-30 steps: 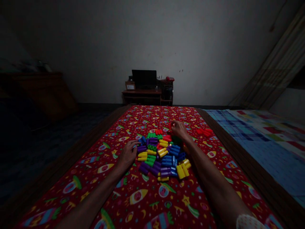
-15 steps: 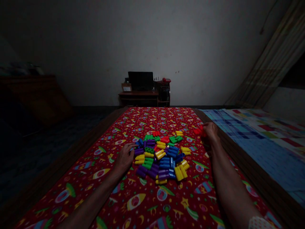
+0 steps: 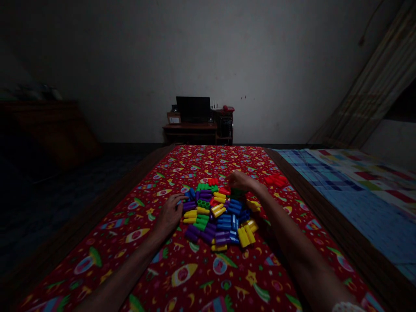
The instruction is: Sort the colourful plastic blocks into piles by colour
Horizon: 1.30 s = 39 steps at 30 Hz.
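A heap of plastic blocks (image 3: 217, 214) in yellow, blue, purple, green and red lies on a red patterned sheet (image 3: 201, 273). My left hand (image 3: 169, 214) rests palm down at the heap's left edge, fingers spread and touching purple and blue blocks. My right hand (image 3: 240, 181) reaches over the heap's far side, fingers curled down onto a red block (image 3: 224, 190); whether it grips the block is unclear. A small group of red blocks (image 3: 276, 180) sits apart at the right edge of the sheet.
A wooden rail (image 3: 325, 208) runs along the sheet's right side, with a blue checked mattress (image 3: 354, 190) beyond it. A dark floor drops off to the left. A low desk with a monitor (image 3: 195, 110) stands at the far wall.
My right hand came back left from the separate red blocks to the far side of the heap. The left hand has stayed in place.
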Motion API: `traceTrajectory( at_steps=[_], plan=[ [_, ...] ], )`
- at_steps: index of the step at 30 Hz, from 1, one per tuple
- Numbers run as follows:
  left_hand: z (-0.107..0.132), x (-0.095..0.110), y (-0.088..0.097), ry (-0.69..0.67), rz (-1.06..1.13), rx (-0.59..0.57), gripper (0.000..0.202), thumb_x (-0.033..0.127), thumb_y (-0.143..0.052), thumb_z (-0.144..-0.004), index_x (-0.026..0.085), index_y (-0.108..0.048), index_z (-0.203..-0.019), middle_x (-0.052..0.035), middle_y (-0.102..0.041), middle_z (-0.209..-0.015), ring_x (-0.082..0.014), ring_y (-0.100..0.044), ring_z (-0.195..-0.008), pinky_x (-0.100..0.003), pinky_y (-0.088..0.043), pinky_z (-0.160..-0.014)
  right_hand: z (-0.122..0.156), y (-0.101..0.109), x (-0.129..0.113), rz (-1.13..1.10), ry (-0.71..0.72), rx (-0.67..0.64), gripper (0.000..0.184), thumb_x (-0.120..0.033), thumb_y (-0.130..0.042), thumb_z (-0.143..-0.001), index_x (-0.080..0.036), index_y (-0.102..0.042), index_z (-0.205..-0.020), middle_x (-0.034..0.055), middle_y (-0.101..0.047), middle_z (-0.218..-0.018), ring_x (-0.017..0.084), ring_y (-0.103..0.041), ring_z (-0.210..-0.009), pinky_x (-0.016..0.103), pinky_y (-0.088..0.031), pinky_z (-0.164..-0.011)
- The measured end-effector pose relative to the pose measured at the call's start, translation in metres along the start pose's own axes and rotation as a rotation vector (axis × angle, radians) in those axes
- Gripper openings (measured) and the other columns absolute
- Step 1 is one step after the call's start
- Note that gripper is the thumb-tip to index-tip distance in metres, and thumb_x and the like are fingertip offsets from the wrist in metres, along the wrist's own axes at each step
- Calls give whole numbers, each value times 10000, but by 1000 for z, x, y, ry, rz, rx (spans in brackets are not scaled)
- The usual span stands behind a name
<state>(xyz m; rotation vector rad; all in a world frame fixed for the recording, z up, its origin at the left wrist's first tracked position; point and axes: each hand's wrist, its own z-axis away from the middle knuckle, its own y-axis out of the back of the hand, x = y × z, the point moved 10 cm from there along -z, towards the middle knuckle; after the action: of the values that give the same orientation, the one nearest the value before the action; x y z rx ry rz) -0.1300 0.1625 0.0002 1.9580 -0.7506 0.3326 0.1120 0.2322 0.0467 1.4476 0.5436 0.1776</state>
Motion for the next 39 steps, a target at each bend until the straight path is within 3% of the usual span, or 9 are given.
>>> traceTrajectory(
  at_steps=[3,8,12,17,21,27,30,33,39],
  plan=[
    [0,0,1,9,7,-5,342,263,-386,-826,184,-696,-946,-96,-646,-1077,-241,-611,-1028,-440,-507,-948,-4,-30,-18,47,39,-132,293,-82,-531,-775,-142,-726,-984,81,-729,-910,150,-617,-782,190,-367,-606],
    [1,1,2,-6,4,2,327,271,-391,-839,194,-694,-931,-88,-650,-1064,-232,-612,-1027,-420,-506,-949,-4,-24,-6,11,16,-54,258,-170,-581,-791,-148,-727,-1002,60,-718,-928,137,-614,-784,182,-355,-599],
    [1,1,2,-21,-1,13,338,273,-385,-840,191,-694,-949,-90,-654,-1051,-227,-613,-1030,-414,-506,-947,2,9,33,-8,-122,158,226,-260,-607,-796,-143,-741,-935,63,-717,-870,165,-625,-788,202,-363,-596],
    [2,0,2,-4,10,6,324,264,-399,-836,200,-694,-952,-80,-652,-1050,-221,-617,-1022,-403,-512,-938,41,46,116,59,-512,388,261,-256,-555,-832,-160,-724,-1005,115,-725,-967,201,-647,-893,228,-422,-679],
    [2,0,1,0,26,14,326,272,-395,-833,189,-693,-936,-95,-648,-1072,-229,-614,-1033,-422,-504,-952,73,46,158,74,-735,407,273,-240,-536,-830,-146,-723,-1005,169,-710,-1016,250,-657,-925,294,-458,-725],
    [1,-2,-1,10,39,-6,332,250,-399,-808,182,-697,-938,-103,-640,-1089,-240,-606,-1048,-443,-504,-953,83,36,172,67,-807,462,303,-221,-498,-836,-117,-735,-994,192,-707,-1005,275,-639,-988,349,-469,-802],
    [2,-1,0,3,35,-3,336,244,-400,-815,183,-701,-950,-103,-637,-1092,-237,-603,-1050,-441,-500,-960,72,46,155,38,-719,576,361,-200,-458,-861,-106,-712,-1100,188,-708,-1058,264,-643,-1011,329,-467,-838],
    [2,0,1,-6,30,0,328,239,-407,-821,195,-702,-957,-90,-641,-1083,-228,-604,-1042,-434,-499,-963,45,55,107,-54,-461,606,375,-223,-424,-900,-130,-702,-1134,133,-720,-1077,230,-652,-1011,283,-466,-848],
    [2,1,1,0,33,-2,328,238,-405,-818,192,-705,-941,-94,-641,-1089,-230,-610,-1031,-432,-509,-951,1,-7,-28,-140,118,-4,221,-247,-582,-846,-176,-739,-984,43,-741,-873,161,-657,-787,186,-404,-620]
  ],
)
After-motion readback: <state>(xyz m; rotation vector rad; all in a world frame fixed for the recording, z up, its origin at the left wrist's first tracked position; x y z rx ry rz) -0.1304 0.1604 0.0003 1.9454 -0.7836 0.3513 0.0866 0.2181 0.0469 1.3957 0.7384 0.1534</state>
